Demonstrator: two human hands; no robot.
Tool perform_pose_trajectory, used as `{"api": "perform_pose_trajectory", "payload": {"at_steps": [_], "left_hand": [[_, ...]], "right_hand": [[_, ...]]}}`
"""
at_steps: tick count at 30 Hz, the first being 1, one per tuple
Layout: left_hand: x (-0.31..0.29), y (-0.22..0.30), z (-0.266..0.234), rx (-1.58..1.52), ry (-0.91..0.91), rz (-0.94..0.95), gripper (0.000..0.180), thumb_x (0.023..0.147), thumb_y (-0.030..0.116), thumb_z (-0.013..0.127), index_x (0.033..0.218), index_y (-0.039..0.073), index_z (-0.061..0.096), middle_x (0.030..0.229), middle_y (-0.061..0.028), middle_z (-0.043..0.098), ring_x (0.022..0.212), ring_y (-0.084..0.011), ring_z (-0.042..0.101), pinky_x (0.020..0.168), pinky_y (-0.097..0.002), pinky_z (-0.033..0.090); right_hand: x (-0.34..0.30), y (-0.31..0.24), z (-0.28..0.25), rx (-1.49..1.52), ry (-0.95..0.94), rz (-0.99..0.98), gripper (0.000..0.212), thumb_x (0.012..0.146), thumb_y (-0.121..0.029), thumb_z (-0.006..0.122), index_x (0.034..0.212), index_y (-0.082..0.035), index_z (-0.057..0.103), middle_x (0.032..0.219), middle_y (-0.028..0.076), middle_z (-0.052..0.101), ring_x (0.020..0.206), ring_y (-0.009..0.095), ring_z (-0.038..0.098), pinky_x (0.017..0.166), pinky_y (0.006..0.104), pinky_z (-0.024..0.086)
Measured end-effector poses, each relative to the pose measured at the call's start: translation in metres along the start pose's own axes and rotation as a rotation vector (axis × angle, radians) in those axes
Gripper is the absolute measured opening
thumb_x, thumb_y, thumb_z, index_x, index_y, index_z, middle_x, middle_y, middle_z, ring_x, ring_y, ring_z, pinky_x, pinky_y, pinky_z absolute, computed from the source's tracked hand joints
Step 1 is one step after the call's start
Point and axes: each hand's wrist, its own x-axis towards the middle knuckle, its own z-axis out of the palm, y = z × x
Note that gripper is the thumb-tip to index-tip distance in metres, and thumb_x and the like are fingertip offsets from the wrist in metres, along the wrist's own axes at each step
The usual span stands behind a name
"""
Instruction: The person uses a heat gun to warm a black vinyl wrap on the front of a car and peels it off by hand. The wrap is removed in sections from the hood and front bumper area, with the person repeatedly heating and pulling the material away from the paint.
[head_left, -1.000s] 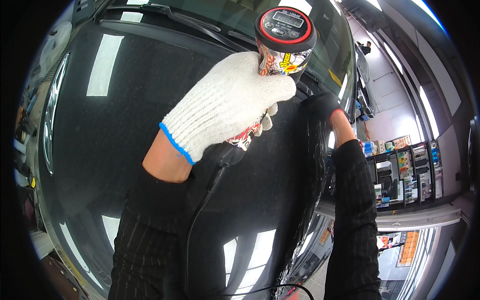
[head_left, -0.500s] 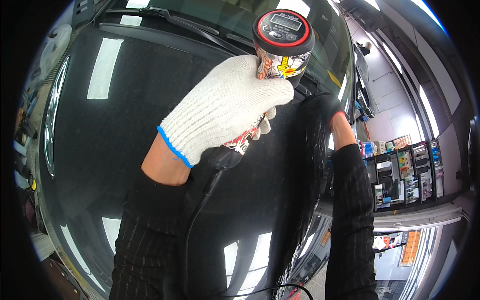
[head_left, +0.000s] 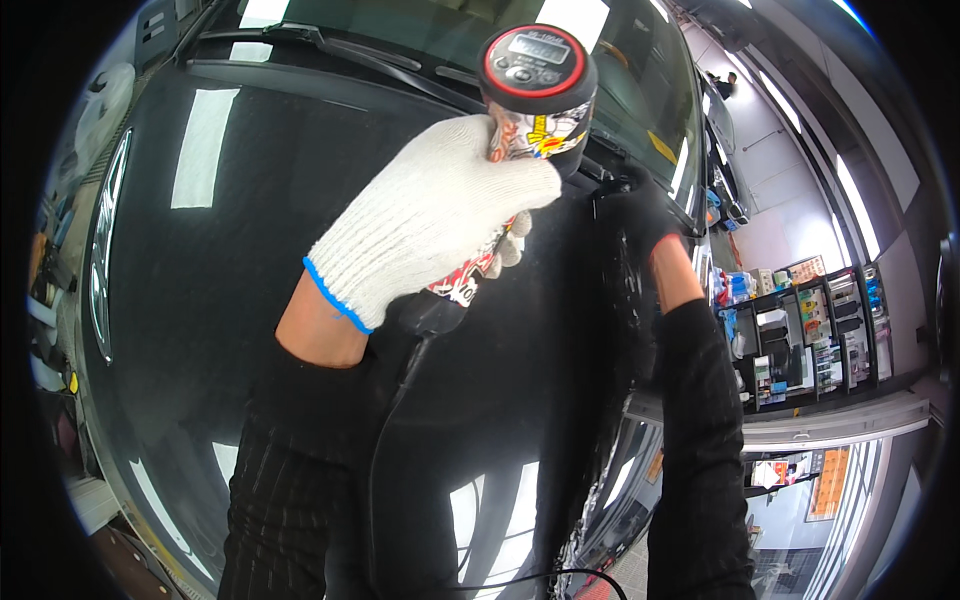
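The black hood [head_left: 285, 160] fills most of the view, and it shows a tiny bit lower and more to the left than half a second ago, so the head has likely tipped. Down its right side runs the shiny black film [head_left: 617, 320]; near the top it looks smeary now, and its folds have changed shape. The gun [head_left: 540, 118] has slid left too, a bit more than the hood. It is up by the glass [head_left: 640, 90], near the film. So both hands seem busy at the same corner. The left hand [head_left: 440, 205], in a white glove, is curled snugly around the gun. The right hand [head_left: 632, 208], in a black glove, is at the film; it is blurry, so I can't tell how closed it is.

A full shelf [head_left: 815, 340] stands far right. A wiper [head_left: 350, 57] lies past the gun. A cord [head_left: 378, 440] crosses the hood. The gun's front end is hidden.
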Motion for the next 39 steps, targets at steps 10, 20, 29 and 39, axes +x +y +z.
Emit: {"api": "perform_pose_trajectory", "payload": {"at_steps": [10, 20, 29, 39], "left_hand": [[0.0, -0.002, -0.01, 0.029, 0.059, 0.033, 0.026, 0.098, 0.021, 0.07, 0.114, 0.001, 0.062, 0.077, -0.0055, 0.065, 0.063, -0.0131, 0.067, 0.056, -0.028, 0.059], [-0.001, 0.0, -0.005, -0.03, 0.019, 0.027, 0.027, 0.1, 0.02, 0.07, 0.115, 0.001, 0.062, 0.077, -0.0055, 0.065, 0.064, -0.0128, 0.067, 0.057, -0.0275, 0.059], [-0.001, 0.0, -0.002, 0.003, 0.057, 0.062, 0.02, 0.09, 0.019, 0.066, 0.097, 0.001, 0.061, 0.07, -0.0044, 0.061, 0.057, -0.015, 0.063, 0.055, -0.0312, 0.057], [-0.003, 0.002, -0.002, 0.029, 0.025, 0.013, 0.03, 0.1, 0.025, 0.069, 0.116, 0.0, 0.064, 0.076, -0.0058, 0.066, 0.065, -0.0134, 0.068, 0.059, -0.0285, 0.059]], "right_hand": [[-0.056, 0.0, -0.009, -0.512, -0.027, 0.136, 0.048, 0.077, -0.024, 0.083, 0.118, 0.002, 0.075, 0.103, 0.023, 0.079, 0.097, 0.035, 0.078, 0.085, 0.0419, 0.059], [-0.061, -0.01, -0.008, -0.126, -0.006, 0.126, 0.023, 0.091, -0.016, 0.077, 0.102, 0.004, 0.079, 0.081, 0.007, 0.074, 0.071, 0.014, 0.067, 0.066, 0.0324, 0.051], [-0.053, -0.001, -0.004, 0.016, -0.051, 0.156, 0.02, 0.093, -0.007, 0.077, 0.111, 0.002, 0.08, 0.095, 0.008, 0.079, 0.08, 0.014, 0.073, 0.07, 0.0321, 0.056], [-0.063, -0.003, 0.011, -0.206, 0.074, 0.204, 0.047, 0.108, -0.042, 0.065, 0.116, 0.003, 0.078, 0.093, 0.006, 0.076, 0.086, 0.017, 0.068, 0.082, 0.0357, 0.054]]}}
